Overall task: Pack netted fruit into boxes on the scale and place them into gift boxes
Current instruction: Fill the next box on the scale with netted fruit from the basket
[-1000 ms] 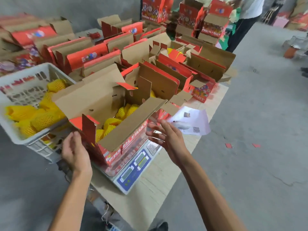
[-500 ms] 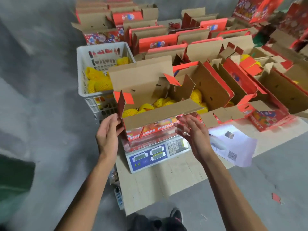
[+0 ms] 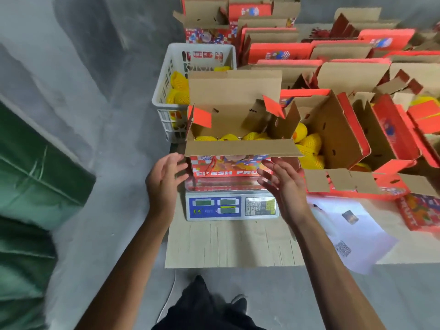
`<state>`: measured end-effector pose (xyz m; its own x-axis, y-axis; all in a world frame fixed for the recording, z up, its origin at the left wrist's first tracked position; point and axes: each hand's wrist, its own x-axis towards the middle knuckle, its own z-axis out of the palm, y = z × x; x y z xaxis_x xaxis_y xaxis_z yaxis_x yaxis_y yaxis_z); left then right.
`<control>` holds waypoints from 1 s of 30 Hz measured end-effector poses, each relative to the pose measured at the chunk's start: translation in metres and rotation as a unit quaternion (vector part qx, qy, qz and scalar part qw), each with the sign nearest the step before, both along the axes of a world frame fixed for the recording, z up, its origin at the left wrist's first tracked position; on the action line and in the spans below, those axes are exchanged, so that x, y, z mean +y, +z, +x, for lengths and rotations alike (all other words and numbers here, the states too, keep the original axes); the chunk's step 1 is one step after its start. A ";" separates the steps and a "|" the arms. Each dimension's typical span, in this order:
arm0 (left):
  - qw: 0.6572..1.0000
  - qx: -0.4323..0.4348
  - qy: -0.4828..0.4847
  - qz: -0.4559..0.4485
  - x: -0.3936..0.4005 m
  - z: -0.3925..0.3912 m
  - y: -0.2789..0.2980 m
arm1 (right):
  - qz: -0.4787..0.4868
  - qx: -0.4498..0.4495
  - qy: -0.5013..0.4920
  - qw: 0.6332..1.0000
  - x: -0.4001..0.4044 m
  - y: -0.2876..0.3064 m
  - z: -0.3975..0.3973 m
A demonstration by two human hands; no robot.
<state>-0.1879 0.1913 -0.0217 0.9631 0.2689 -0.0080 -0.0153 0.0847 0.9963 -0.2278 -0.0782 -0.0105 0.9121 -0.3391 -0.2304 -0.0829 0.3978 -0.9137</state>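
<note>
The tabletop (image 3: 228, 246) carries rows of open red gift boxes (image 3: 352, 139); a white crate (image 3: 164, 91) of netted fruit stands at its far left corner.

The box (image 3: 234, 129) you are filling sits on the scale (image 3: 232, 206), flaps up, the near flap (image 3: 242, 148) folded out toward you. "FRESH FRUIT" shows on its front wall.

Handling, judged: corrugated card, stiff at the walls but weak at the flaps. With fruit inside it will be fairly heavy. Do not lift by the flaps or the red tabs; they will likely bend or tear. Take it low on the two end walls, palms in, or slide fingers under the base at the scale's edge.

Fruit (image 3: 229, 137) lies in a layer on the box floor, yellow foam net around each. Soft net, bruisable contents: set down gently, do not tilt.

Left hand (image 3: 164, 184) is just beside the box's left end, fingers spread, holding nothing. Right hand (image 3: 283, 184) is at the front right corner, fingers loose and apart, also empty. Contact with the box cannot be confirmed for either.
</note>
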 end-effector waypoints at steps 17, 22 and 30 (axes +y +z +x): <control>0.994 -0.085 -0.010 -0.070 0.026 0.093 0.066 | -0.180 -0.182 0.110 0.960 0.053 0.130 0.114; 0.995 -0.082 -0.045 -0.038 0.030 0.166 0.069 | -0.309 -0.178 0.155 0.921 0.078 0.142 0.202; 0.993 -0.040 -0.069 0.083 0.024 0.288 0.046 | -0.477 -0.133 0.221 0.840 0.078 0.134 0.335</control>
